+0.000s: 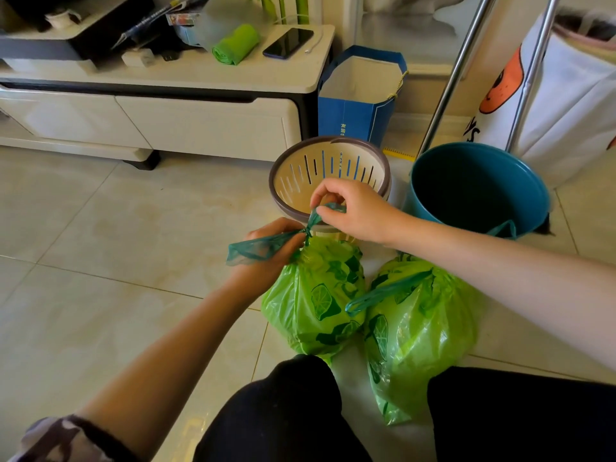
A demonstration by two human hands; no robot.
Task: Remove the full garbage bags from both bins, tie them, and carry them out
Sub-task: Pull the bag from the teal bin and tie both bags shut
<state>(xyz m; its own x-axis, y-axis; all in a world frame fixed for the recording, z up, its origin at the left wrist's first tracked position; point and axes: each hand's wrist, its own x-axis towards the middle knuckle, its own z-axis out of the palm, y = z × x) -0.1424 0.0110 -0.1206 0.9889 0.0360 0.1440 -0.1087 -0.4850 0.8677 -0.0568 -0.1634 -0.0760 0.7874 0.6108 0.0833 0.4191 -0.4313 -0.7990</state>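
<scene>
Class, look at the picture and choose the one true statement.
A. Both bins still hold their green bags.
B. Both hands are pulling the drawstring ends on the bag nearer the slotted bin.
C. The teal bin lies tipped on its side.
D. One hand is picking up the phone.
B: the left hand and right hand each hold a drawstring end above the left green bag, in front of the slotted bin.

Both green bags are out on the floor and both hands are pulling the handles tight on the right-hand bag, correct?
Not quite: the head view shows both hands, left hand and right hand, tying the left bag. The right bag lies untouched beside it.
</scene>
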